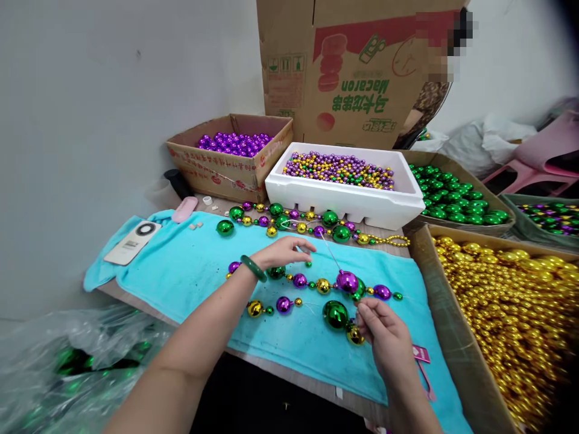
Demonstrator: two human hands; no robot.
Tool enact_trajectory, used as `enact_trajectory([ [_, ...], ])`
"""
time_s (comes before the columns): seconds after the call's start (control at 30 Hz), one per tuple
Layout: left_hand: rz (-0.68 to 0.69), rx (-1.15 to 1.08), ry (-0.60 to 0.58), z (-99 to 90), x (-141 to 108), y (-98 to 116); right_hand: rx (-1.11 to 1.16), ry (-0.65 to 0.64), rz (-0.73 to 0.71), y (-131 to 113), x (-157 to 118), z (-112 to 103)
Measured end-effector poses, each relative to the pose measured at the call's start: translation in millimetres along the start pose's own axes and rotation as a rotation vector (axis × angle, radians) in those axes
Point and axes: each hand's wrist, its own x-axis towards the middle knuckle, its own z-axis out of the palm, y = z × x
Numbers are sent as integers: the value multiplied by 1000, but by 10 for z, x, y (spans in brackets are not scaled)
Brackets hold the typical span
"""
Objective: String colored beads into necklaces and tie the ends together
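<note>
Purple bead [347,281], at end of white thread [332,252], over blue towel [181,277]. Right hand [386,331] near bead, thumb and finger pinched together, item between unclear. Left hand [289,250] near thread, fingers apart. Advisable: steady pinch, taut thread, no snagging on neighbouring beads [322,286].

Inverted “Macaron” [364,86], Chinese characters [360,104], on tall cardboard box [289,30]

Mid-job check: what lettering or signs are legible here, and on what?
"Macaron", upside down, on the tall cardboard box.
"马卡龙串串", upside down, same box.
Its symbols and smaller print: too small to read.
Red characters on the low brown box: too blurred.
Labels on the white rectangular item and pink tag: too small.
</note>
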Motion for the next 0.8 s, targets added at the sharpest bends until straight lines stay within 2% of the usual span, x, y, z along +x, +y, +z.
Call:
enact_trajectory([
  [0.07, -74, 307, 128, 18, 143, -119, 15, 15, -1, 5, 8, -22],
  [0.13, -134, 452, 171, 75, 274, -210, 22, 14, 2, 8, 17, -35],
  [0.33, -232, 442, 212, 262, 486, -259, 47, 0, 31, -7, 18, -24],
  [0.5, -229, 267, 259, 240, 450, -204, 47, 17, 52, -4, 8, -72],
  [0.57, -200, 74, 257, 196, 377, -158, 41, 17, 57, 10, 12, -86],
  [0.73, -149, -961, 172, 77, 149, 5, 6, -5, 58, 39, 26, -56],
  [0.8, -166, -1091, 161, 45, 86, 64, -3, 1, 54, 33, 26, -29],
])
